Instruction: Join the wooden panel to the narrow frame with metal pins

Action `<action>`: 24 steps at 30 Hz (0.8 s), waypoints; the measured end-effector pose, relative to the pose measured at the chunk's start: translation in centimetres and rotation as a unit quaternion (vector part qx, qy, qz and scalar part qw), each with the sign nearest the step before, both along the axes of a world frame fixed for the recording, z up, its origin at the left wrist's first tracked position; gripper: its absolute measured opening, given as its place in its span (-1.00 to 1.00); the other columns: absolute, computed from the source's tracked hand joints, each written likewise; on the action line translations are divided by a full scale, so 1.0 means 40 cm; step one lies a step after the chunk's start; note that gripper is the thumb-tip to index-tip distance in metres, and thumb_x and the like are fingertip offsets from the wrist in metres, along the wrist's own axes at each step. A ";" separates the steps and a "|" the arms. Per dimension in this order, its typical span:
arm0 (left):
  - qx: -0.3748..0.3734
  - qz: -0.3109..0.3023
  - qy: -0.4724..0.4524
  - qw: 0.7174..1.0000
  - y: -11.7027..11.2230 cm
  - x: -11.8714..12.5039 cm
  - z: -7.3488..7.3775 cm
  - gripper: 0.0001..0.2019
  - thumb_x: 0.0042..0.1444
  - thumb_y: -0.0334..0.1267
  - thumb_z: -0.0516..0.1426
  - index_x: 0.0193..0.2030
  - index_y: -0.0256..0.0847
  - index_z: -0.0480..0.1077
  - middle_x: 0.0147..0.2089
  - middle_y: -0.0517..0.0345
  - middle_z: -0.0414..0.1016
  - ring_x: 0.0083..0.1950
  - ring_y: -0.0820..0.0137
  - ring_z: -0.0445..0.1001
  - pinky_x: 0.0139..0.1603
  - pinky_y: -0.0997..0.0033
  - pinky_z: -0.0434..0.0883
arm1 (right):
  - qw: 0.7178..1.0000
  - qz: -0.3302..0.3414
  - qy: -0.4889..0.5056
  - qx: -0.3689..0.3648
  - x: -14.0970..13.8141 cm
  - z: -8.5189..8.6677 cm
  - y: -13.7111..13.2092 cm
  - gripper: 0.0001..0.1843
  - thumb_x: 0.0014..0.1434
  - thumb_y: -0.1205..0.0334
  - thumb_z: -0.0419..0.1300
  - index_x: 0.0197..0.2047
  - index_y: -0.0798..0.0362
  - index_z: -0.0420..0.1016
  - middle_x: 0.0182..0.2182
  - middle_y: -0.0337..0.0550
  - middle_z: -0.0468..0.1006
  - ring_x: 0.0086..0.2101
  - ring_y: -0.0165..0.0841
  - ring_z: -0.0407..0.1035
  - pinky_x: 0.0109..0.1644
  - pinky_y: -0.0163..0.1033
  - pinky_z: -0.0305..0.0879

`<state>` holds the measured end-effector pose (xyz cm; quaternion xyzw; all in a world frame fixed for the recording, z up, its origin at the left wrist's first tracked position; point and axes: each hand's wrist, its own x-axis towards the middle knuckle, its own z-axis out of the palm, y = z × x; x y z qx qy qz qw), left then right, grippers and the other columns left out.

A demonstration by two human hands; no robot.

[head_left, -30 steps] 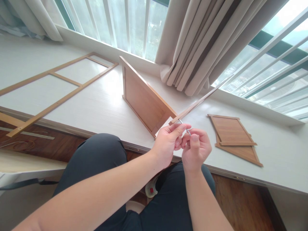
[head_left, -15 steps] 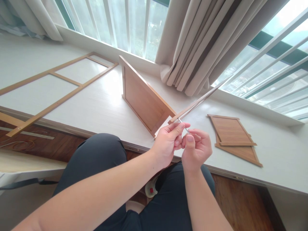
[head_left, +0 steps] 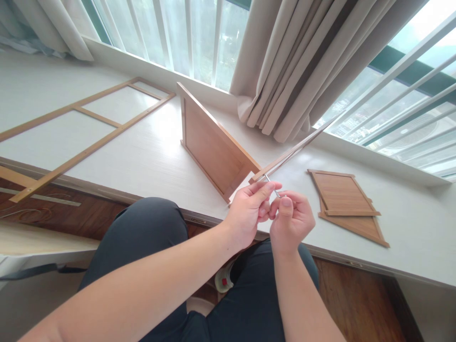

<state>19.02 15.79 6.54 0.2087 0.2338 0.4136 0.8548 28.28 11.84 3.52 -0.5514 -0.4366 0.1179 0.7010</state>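
My left hand [head_left: 249, 213] and my right hand [head_left: 292, 218] meet just in front of the white ledge [head_left: 149, 156], fingers curled. Between them they pinch a thin metal key [head_left: 271, 186], its tip at the near corner of a wooden shelf assembly [head_left: 213, 147]. One shelf panel stands upright on its edge. A long thin wooden rail [head_left: 295, 149] runs up and to the right from that corner. My left fingers rest by the corner joint, and my right thumb and fingers close on the key's near end.
A wooden ladder-like frame [head_left: 81, 128] lies flat at the left. Stacked wooden panels [head_left: 345, 204] lie at the right. Beige curtains [head_left: 302, 61] and window bars stand behind. My dark-trousered knees [head_left: 142, 237] are below, over a wooden floor.
My right hand has turned slightly, its thumb shifting a little to the right on the key. The shelf and left hand stay nearly still.
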 end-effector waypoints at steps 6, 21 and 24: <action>-0.003 0.004 -0.001 1.000 -0.002 0.001 0.005 -0.71 0.08 -0.05 0.42 -0.22 -0.24 0.63 -0.66 0.40 0.09 -0.59 0.60 0.04 -0.52 0.56 0.09 | 1.000 0.007 0.011 0.001 0.001 -0.003 0.001 -0.70 0.32 -0.04 0.32 -0.24 0.03 0.51 -0.65 -0.40 0.40 -0.66 -0.44 0.28 -0.57 -0.32 0.28; -0.020 0.002 -0.040 0.999 -0.002 0.002 0.009 -0.68 0.03 -0.07 0.45 -0.21 -0.27 0.63 -0.60 0.41 0.11 -0.60 0.65 0.02 -0.58 0.64 0.08 | 0.999 0.035 -0.015 0.020 -0.011 0.011 -0.005 -0.74 0.30 0.05 0.37 -0.09 0.01 0.47 -0.55 -0.37 0.57 -0.65 -0.44 0.41 -0.57 -0.35 0.36; -0.021 0.005 -0.040 0.999 -0.001 0.002 0.010 -0.70 0.05 -0.09 0.45 -0.20 -0.26 0.63 -0.62 0.41 0.09 -0.60 0.65 0.02 -0.59 0.64 0.08 | 0.999 0.025 -0.024 0.027 -0.014 0.017 -0.003 -0.80 0.32 0.10 0.35 -0.12 0.02 0.50 -0.57 -0.38 0.56 -0.65 -0.47 0.39 -0.56 -0.36 0.36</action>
